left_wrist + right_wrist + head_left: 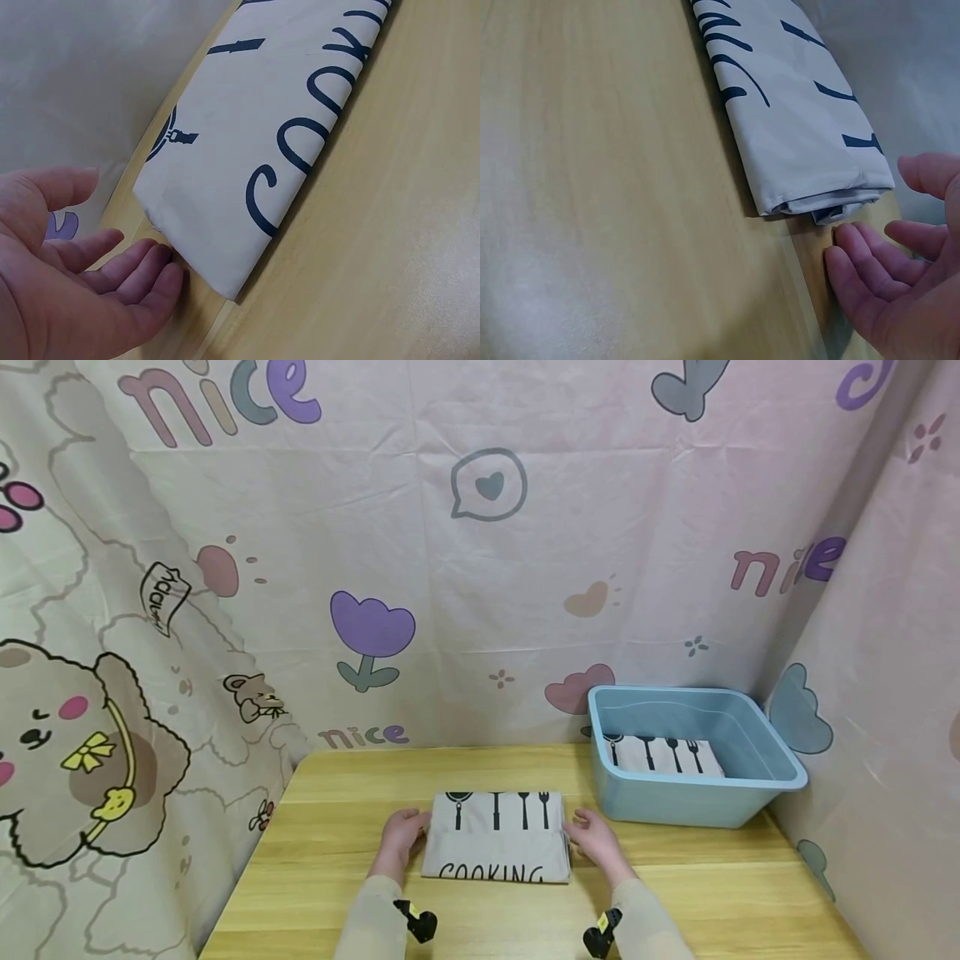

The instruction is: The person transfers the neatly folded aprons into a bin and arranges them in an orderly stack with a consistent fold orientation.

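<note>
A folded white cloth point(498, 849) lies flat on the table, printed with dark kitchen utensils and the word "COOKING". My left hand point(402, 837) is at its left end, fingers loosely bent and holding nothing; in the left wrist view the fingertips point(169, 274) come right up to the cloth's edge, and I cannot tell if they touch. At the opposite end is my right hand point(595, 840), also relaxed with nothing in its grasp. Several folded layers show at that end of the cloth point(802, 154) in the right wrist view, just beyond the fingertips point(840, 251).
A light blue plastic bin point(675, 797) stands at the back right of the wooden table point(337, 785). Inside it lies another white cloth point(637, 756) with similar utensil prints. Printed curtains point(480, 585) hang behind the table and along both sides.
</note>
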The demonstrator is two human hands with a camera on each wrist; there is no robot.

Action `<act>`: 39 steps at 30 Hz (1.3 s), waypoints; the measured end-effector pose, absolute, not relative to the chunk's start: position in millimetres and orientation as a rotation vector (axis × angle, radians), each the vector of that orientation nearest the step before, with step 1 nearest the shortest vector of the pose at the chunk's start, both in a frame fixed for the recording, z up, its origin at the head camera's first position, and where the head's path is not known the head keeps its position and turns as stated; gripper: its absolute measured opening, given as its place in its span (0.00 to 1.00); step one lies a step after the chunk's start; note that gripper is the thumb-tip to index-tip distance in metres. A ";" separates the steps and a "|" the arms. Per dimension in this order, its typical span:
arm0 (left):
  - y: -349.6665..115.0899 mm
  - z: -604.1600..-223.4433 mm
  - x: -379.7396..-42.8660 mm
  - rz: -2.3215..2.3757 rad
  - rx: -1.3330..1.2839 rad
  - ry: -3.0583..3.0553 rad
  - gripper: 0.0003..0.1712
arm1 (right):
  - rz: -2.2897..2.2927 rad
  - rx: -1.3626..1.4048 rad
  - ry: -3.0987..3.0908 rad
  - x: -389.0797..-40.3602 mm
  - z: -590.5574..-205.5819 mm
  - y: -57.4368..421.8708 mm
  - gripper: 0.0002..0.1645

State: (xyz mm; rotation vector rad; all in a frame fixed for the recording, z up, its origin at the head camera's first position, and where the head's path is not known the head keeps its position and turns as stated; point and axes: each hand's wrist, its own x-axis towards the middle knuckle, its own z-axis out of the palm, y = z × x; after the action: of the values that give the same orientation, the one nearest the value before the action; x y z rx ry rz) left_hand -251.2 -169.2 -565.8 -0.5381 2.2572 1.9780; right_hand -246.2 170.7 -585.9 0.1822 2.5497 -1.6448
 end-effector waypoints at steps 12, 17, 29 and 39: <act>-168.6 -566.0 -256.3 2.067 -0.652 2.043 0.21 | -1.692 0.226 2.471 -254.9 -586.9 167.4 0.29; -168.5 -566.0 -256.7 2.033 -0.662 2.070 0.20 | -1.763 0.241 2.411 -256.5 -588.8 166.0 0.28; -161.2 -575.6 -254.6 1.909 -0.609 2.208 0.06 | -1.724 0.207 2.467 -254.1 -596.9 167.4 0.20; -157.2 -583.5 -256.6 1.796 -0.470 2.415 0.23 | -1.734 0.146 2.488 -252.1 -599.9 170.7 0.21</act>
State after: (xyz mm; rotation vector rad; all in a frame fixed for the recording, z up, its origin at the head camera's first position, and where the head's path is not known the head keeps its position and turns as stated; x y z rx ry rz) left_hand -256.6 -157.2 -583.5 -0.4705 2.4152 1.7960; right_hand -252.1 170.7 -599.9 0.1465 2.4881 -1.7337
